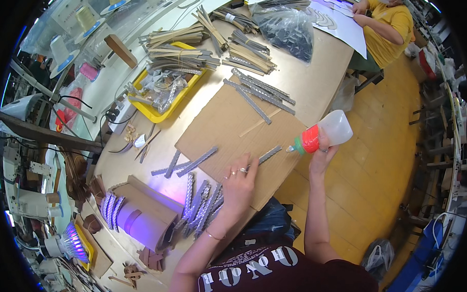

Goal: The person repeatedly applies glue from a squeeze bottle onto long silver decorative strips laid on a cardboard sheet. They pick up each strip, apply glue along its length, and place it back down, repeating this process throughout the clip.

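My right hand [322,154] is wrapped around a translucent squeeze bottle [336,128] with a red band and a green cap. The bottle is tipped sideways, its nozzle pointing left above the edge of a cardboard sheet [207,129]. Under its nozzle lies the far end of a grey braided strip [270,154]. The near end of that strip is at the fingertips of my left hand [239,184], which holds it against the cardboard; the exact grip is partly hidden. More grey strips [197,161] lie left of this hand, and others [260,93] at the cardboard's far end.
A yellow tray [163,115] and strip bundles [181,57] stand at the back. Braided pieces [199,204] lie beside a bent cardboard holder [148,213] under a purple-lit lamp [72,244]. A bag of dark pieces [286,33] is farther off, near a person in yellow [389,32].
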Action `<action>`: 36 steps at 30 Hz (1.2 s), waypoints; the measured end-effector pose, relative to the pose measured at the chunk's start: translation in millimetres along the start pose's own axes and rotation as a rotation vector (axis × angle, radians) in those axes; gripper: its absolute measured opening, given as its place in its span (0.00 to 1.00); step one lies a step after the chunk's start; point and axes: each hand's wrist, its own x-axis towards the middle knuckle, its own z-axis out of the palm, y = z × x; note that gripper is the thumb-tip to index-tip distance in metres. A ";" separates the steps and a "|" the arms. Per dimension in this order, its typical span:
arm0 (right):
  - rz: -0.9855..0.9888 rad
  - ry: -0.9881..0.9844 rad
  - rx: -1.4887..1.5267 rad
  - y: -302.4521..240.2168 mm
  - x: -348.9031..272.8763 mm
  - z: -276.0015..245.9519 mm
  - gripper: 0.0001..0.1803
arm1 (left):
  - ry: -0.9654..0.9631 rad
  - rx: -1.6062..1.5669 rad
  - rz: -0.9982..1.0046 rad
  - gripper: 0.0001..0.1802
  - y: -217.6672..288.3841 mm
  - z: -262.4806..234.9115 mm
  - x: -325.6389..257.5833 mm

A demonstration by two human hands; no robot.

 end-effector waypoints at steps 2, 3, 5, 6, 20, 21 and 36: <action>-0.081 -0.060 -0.102 -8.6 3.9 2.4 0.23 | -0.066 0.017 0.020 0.28 10.6 2.6 -4.8; -0.119 -0.090 -0.152 -12.8 5.1 4.3 0.23 | -0.114 0.002 -0.008 0.31 20.4 6.1 -7.2; -0.146 -0.174 -0.200 -19.7 3.9 9.5 0.22 | -0.189 -0.017 -0.080 0.38 34.9 12.7 -11.0; -0.159 -0.215 -0.224 -21.9 3.1 12.6 0.21 | -0.213 -0.022 -0.121 0.40 39.5 16.1 -11.8; -0.287 -0.442 -0.377 -14.8 -11.2 21.8 0.17 | -0.208 -0.058 -0.187 0.45 40.5 28.5 -13.4; -0.278 -0.453 -0.359 -14.7 -12.6 21.7 0.17 | -0.204 -0.059 -0.187 0.45 40.0 28.6 -13.7; -0.406 -0.421 -0.359 -11.0 -36.8 27.5 0.19 | -0.201 -0.108 -0.190 0.44 38.1 30.5 -14.7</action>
